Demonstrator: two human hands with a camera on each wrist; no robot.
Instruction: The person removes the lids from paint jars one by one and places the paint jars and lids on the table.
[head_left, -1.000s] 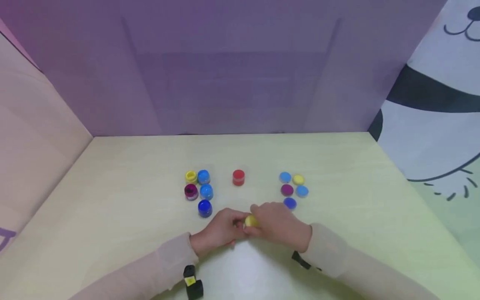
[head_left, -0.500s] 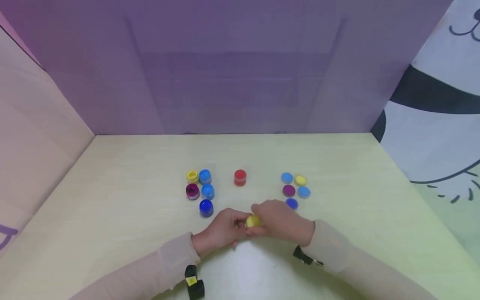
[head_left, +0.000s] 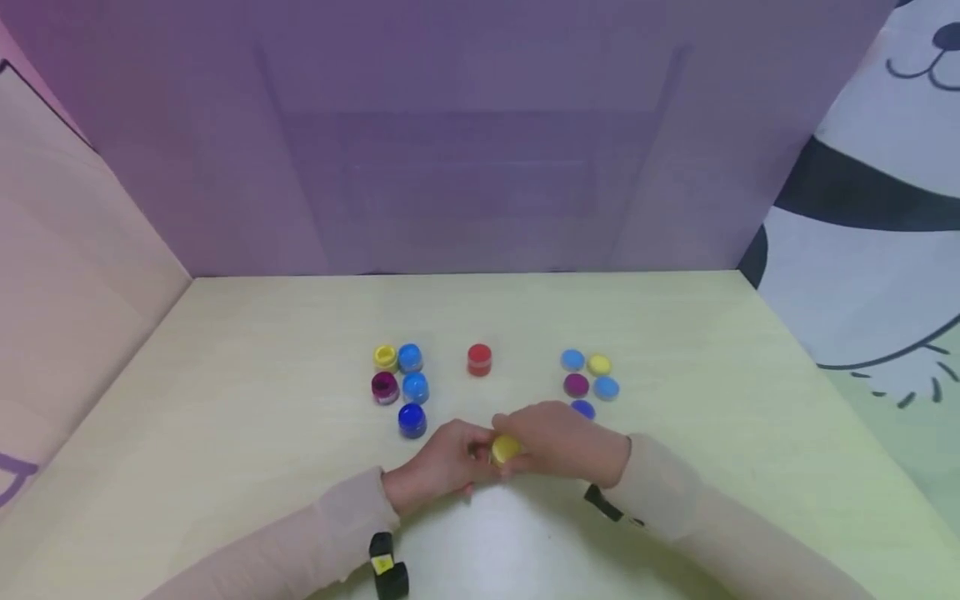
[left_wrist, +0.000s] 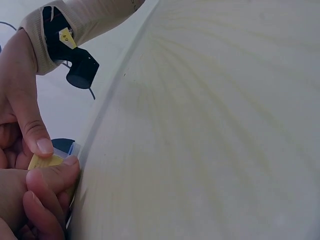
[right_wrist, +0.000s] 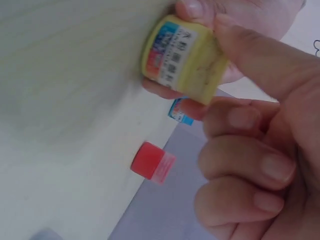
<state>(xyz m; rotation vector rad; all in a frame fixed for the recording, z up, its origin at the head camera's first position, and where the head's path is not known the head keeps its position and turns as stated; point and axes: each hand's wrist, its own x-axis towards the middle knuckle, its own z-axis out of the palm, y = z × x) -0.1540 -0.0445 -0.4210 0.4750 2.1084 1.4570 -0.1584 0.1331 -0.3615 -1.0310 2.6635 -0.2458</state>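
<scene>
Near the front of the table both hands meet at a small yellow paint jar [right_wrist: 172, 55] with a printed label. My left hand [head_left: 446, 462] grips the jar's body from the left. From the other side my right hand [head_left: 558, 442] pinches the yellow lid [head_left: 506, 450] between thumb and forefinger, its other fingers curled in the right wrist view. The lid is on the jar, which is tilted. In the left wrist view, the fingers cover most of the jar.
Beyond the left hand stand several uncapped paint jars: yellow [head_left: 386, 358], purple [head_left: 385, 388], blue [head_left: 412, 421] and light blue. A red jar [head_left: 479, 360] with its lid on stands at the middle. Loose lids [head_left: 576, 385] lie to the right. A purple panel [head_left: 472, 167] closes the back.
My right hand's fingertips have shifted slightly left on the yellow lid, with a small turn of the hand. My left hand keeps its grip. The other jars and lids stay put.
</scene>
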